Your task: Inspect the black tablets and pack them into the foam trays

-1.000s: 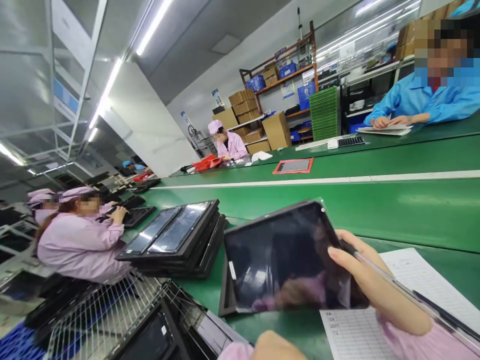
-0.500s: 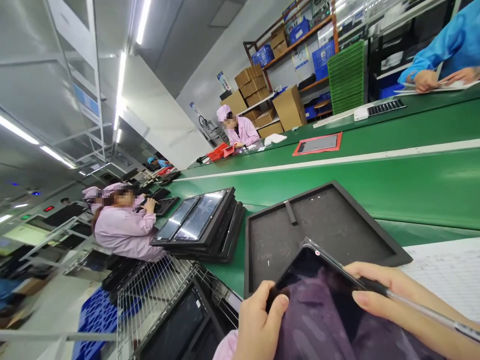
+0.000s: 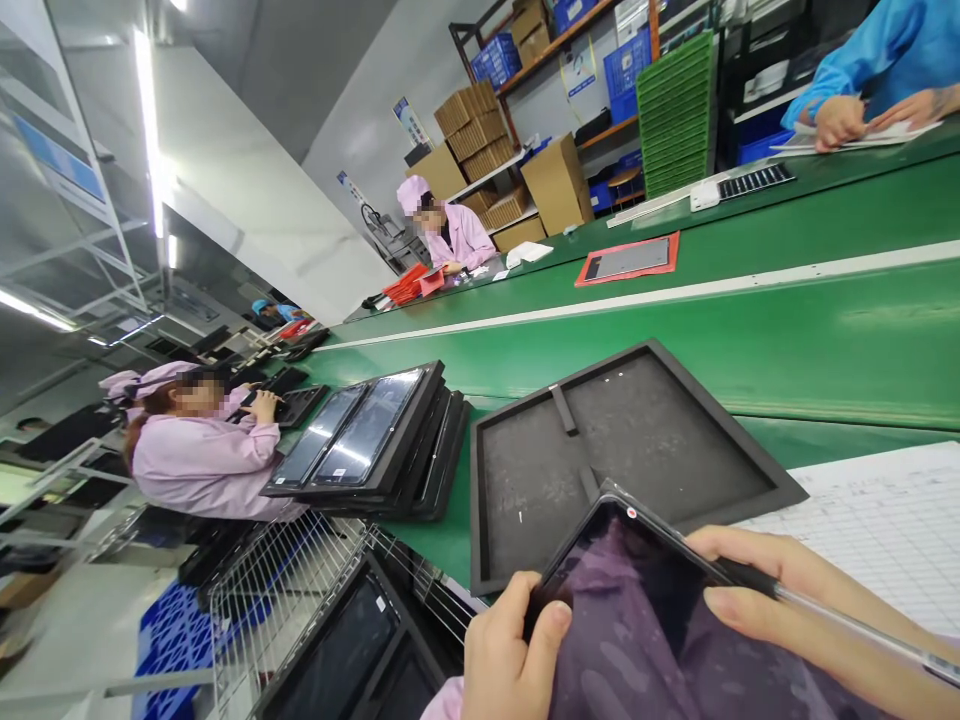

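Dark glass tablet (image 3: 645, 620) right up close at the bottom of the view, tilted, held off the counter (image 3: 750, 330) between both hands. Left hand (image 3: 506, 655) clamps its near-left corner, thumb pressed flat on the screen, fingers closed round the edge. Right hand (image 3: 780, 600) grips the far-right edge, fingers closed on it, and a pen (image 3: 840, 620) is pinned under those same fingers, running off to the right. Just behind the tablet sits a black foam tray (image 3: 637, 450), flat on the green surface, its two compartments split by a short divider and bare but for a few specks. To the right, a printed sheet (image 3: 885, 520) lies beside the tray. To the left, a stack of black trays (image 3: 375, 450), the top one carrying two glossy screens side by side. Lower left, a wire basket (image 3: 300, 600) with more dark screens standing in it. A person in pink (image 3: 195, 460) works beyond the stack; across the belt an orange tray (image 3: 628, 260) holds one grey panel, and blue sleeves (image 3: 870, 60) rest over papers.
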`<state>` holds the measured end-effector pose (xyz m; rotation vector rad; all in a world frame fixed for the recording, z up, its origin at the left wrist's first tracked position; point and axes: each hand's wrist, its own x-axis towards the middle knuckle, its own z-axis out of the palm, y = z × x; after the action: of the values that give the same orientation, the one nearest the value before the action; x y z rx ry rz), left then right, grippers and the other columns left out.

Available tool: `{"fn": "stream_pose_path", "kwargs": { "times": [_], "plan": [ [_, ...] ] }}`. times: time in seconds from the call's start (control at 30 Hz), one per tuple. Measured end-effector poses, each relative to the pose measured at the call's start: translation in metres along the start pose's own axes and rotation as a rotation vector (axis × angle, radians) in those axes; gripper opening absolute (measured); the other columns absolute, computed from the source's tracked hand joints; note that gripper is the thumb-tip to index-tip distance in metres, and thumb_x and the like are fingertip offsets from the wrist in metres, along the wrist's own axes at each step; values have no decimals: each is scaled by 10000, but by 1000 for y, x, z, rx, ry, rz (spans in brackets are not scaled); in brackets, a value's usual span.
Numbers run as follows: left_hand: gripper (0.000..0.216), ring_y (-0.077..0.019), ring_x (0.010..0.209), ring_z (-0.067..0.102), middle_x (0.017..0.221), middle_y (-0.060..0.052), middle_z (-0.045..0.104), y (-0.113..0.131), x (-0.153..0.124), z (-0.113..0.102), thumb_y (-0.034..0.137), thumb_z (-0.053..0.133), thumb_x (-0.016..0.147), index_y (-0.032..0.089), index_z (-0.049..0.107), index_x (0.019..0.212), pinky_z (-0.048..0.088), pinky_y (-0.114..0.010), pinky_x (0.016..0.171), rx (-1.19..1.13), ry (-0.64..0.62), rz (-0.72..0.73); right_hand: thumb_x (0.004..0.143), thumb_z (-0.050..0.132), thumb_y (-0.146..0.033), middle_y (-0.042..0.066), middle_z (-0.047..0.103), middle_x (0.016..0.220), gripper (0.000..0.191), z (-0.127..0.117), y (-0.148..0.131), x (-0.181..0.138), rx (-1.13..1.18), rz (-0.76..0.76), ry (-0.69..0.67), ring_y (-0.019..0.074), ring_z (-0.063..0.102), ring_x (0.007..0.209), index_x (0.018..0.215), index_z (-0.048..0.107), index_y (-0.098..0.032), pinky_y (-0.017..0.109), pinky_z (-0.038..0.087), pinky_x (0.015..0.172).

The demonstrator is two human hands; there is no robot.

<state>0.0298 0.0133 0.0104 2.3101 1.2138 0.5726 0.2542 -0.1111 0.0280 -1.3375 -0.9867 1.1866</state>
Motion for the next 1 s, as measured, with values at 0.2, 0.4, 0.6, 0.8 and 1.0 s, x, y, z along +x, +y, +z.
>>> {"fn": "stream_pose_path", "kwargs": {
  "times": [0.2,0.4,0.6,0.8,1.0],
  "plan": [
    [451,-168,550,551,621,-17,624,-1,6,-7,591,413,841,203,643,844,387,-241,533,-32,-125,3,814,567,-503,33,692,864,302,2,-1,1,39,-52,-14,262,649,771,999,717,-317,326,547,678],
    [329,-136,551,489,567,17,535,4,30,-5,483,531,776,179,569,655,369,-225,537,-279,-204,-123,732,649,-561,68,706,849,338,-2,-1,5,75,-3,238,268,661,772,866,732,-261,324,561,665],
    [452,-109,599,477,606,33,508,22,85,19,546,725,519,165,500,610,410,-223,584,-882,59,-411,556,749,-638,131,700,775,548,-34,2,-4,377,-3,608,241,647,572,863,661,-193,332,558,482],
    [481,-94,533,431,536,51,458,39,136,65,579,694,555,163,452,555,355,-231,518,-881,94,-427,494,778,-634,111,708,815,557,-54,1,-40,350,38,854,207,638,558,834,671,-206,279,547,450],
    [437,-68,482,372,514,75,379,49,166,117,435,604,776,173,364,521,331,-220,498,-715,90,-453,458,796,-632,79,708,765,538,-72,18,-78,287,56,1061,189,633,554,799,683,-232,251,541,457]
  ]
}}
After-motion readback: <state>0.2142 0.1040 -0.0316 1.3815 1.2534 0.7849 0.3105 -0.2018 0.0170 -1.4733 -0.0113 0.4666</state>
